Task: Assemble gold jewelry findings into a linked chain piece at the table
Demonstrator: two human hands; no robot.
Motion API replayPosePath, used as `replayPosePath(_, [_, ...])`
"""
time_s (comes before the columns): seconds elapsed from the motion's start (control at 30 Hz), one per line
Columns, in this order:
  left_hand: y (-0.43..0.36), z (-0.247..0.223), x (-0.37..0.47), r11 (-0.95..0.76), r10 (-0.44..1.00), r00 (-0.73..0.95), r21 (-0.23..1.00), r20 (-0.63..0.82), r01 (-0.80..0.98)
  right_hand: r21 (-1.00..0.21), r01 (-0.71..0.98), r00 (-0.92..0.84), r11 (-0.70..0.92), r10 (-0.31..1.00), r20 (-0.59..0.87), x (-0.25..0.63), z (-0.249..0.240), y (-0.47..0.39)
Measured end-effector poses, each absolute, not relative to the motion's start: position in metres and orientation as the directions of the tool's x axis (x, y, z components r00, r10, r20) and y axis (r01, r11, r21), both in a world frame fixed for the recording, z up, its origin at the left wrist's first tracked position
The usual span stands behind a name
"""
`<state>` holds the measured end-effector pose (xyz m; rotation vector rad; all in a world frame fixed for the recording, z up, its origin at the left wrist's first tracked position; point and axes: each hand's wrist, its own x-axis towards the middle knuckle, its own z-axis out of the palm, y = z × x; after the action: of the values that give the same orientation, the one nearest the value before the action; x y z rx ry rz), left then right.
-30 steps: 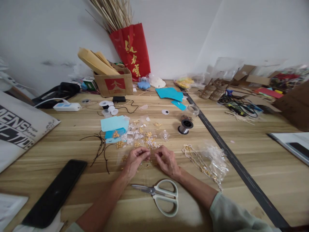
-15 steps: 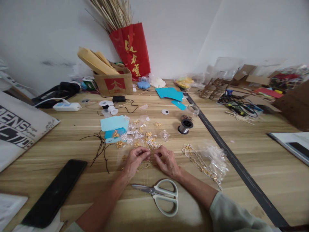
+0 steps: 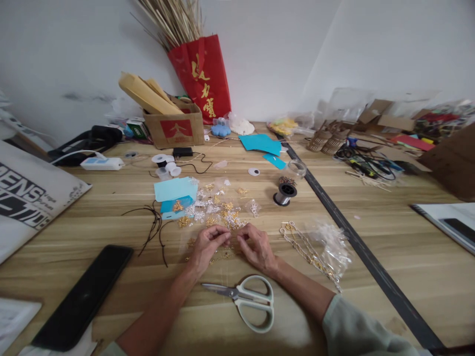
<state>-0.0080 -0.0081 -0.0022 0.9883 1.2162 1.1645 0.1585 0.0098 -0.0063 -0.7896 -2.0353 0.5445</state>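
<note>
My left hand [image 3: 206, 247] and my right hand [image 3: 256, 247] rest on the wooden table [image 3: 111, 232], fingertips pinched close together over a small gold piece too tiny to make out. Just beyond them lies a scatter of gold and silver jewellery findings [image 3: 222, 212] in small clear bags. White-handled scissors [image 3: 248, 299] lie closed right below my wrists. A gold chain [image 3: 308, 252] lies to the right beside a clear plastic bag [image 3: 334, 244].
A black phone [image 3: 83, 296] lies at front left, black cord [image 3: 154, 230] beside it. Light blue cards [image 3: 174, 195], a wire spool [image 3: 285, 194] and a small jar [image 3: 297, 169] sit further back. A cardboard box [image 3: 174, 128] and a red bag [image 3: 202, 76] stand by the wall.
</note>
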Motion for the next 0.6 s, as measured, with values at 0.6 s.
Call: replayPosePath(0.6, [-0.0081, -0.0008, -0.0078, 0.158, 0.987, -0.018, 0.979, -0.162, -0.128, -0.604, 0.35, -0.427, 0.716, 0.696, 0.578, 0.1575, -0.0067, 0.0099])
